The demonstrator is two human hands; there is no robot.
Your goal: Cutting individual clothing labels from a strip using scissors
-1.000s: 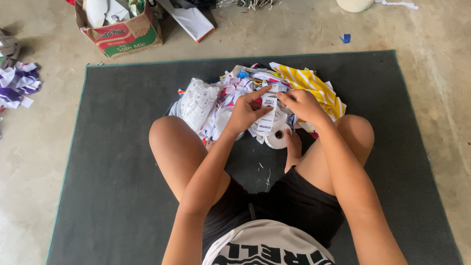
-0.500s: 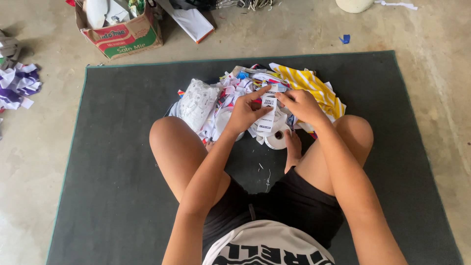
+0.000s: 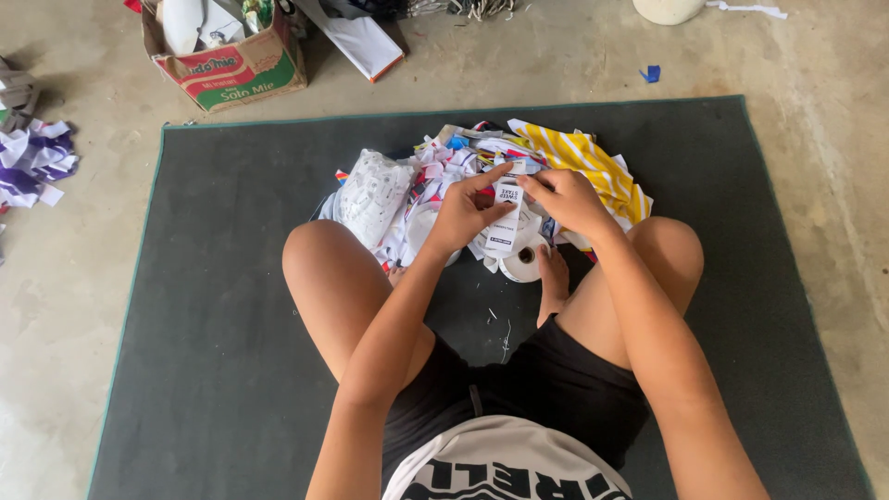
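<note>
I sit cross-legged on a dark grey mat. My left hand and my right hand together pinch a narrow white printed label strip that hangs down between them. Just below it lies a white roll of label tape, next to my foot. Behind my hands spreads a heap of fabric scraps, with a white speckled piece on its left and a yellow-and-white striped cloth on its right.
A cardboard box with white items stands on the concrete floor at the back left, a flat white-and-orange packet beside it. Purple and white scraps lie at the far left. A small blue scrap lies beyond the mat.
</note>
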